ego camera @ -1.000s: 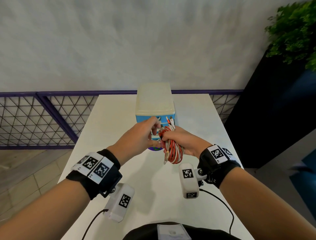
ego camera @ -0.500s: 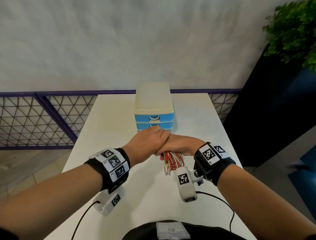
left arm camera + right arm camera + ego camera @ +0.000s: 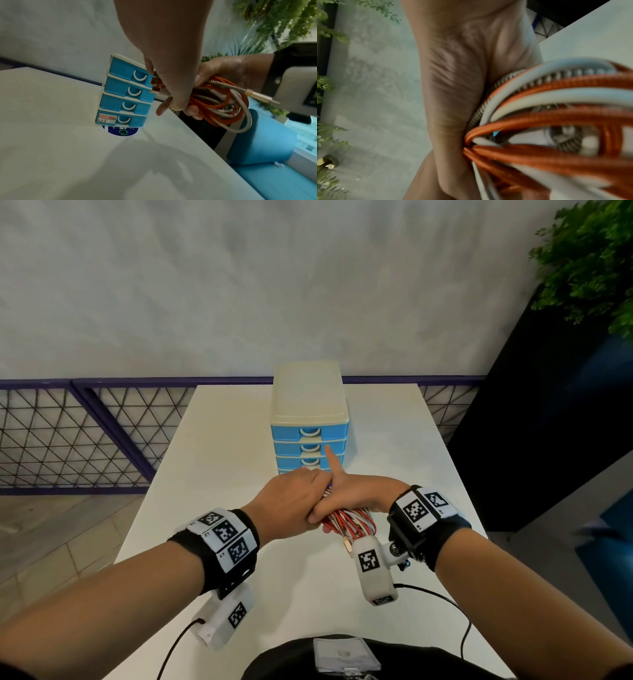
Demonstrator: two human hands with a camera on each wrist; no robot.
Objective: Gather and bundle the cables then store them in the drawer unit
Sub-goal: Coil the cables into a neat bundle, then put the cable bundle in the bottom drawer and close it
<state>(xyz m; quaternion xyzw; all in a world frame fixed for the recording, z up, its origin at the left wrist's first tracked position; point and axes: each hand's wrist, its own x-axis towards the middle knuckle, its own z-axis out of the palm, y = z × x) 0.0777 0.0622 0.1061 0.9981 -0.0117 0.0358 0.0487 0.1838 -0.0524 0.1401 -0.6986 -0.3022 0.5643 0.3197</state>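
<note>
Both hands are together over the white table (image 3: pixel 219 474), just in front of the drawer unit (image 3: pixel 309 419). The right hand (image 3: pixel 359 494) has its fingers curled round the cable bundle (image 3: pixel 352 522), a coil of orange and white cables with a metal spring-wrapped one among them; its index finger sticks out straight, pointing toward the drawer fronts. The left hand (image 3: pixel 291 501) lies over the near-left side of that bundle, and the left wrist view shows its fingers (image 3: pixel 176 86) closed on the cables next to the right hand's grip. A gold plug (image 3: pixel 262 96) pokes free from the coil, and another connector end hangs below it in the head view.

The drawer unit stands upright at the far middle of the table, cream top, four blue drawers with white curved handles, all pushed in. A red-and-white label (image 3: pixel 107 118) sits on the bottom drawer, and a round blue sticker (image 3: pixel 122 132) shows on the table at its base.

Beyond the table: a pale grey wall (image 3: pixel 239 285), a purple rail with mesh fencing (image 3: pixel 68 440) on the left, tiled floor below it. On the right, a black planter (image 3: pixel 548 422) with green foliage (image 3: pixel 589 261).
</note>
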